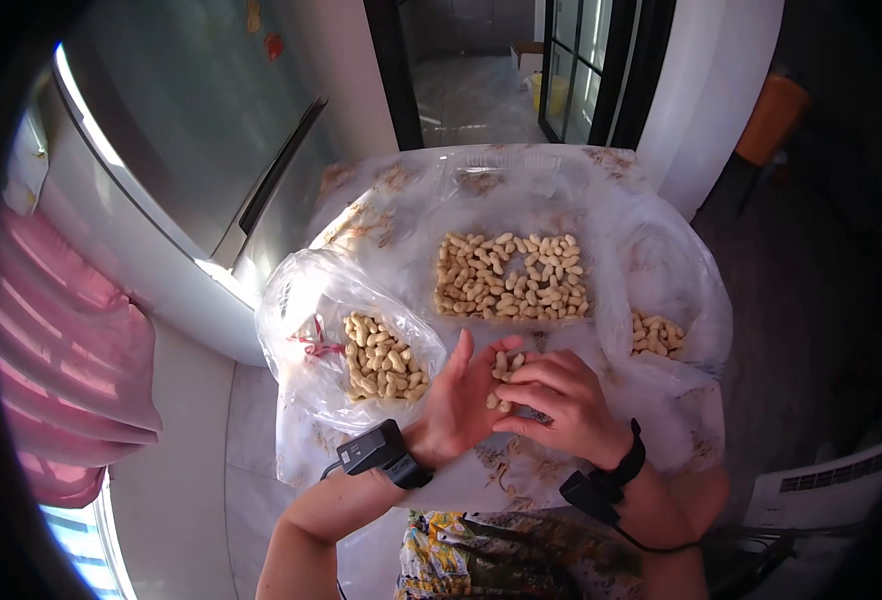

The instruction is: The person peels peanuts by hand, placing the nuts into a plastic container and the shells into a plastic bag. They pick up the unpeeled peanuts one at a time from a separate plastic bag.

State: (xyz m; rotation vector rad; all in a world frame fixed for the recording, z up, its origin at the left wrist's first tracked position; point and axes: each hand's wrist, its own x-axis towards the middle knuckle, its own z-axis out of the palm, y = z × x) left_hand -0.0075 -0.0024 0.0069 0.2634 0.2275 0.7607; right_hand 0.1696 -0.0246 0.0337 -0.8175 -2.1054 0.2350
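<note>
Several unshelled peanuts lie at the fingers and palm of my left hand, which is turned up and cupped under them. From the right, my right hand bends over this palm, its fingertips closed on peanuts there. Its fingers partly hide what they grip. Beyond both hands a clear plastic box holds a layer of peanuts with small gaps. To the left, an open clear plastic bag with a red tie contains a pile of peanuts. Another clear bag on the right has a smaller pile.
A patterned cloth covers the table. The box's clear lid stands open at the far side. A fridge is close on the left, beside a pink cloth. An orange stool or bin is at the right.
</note>
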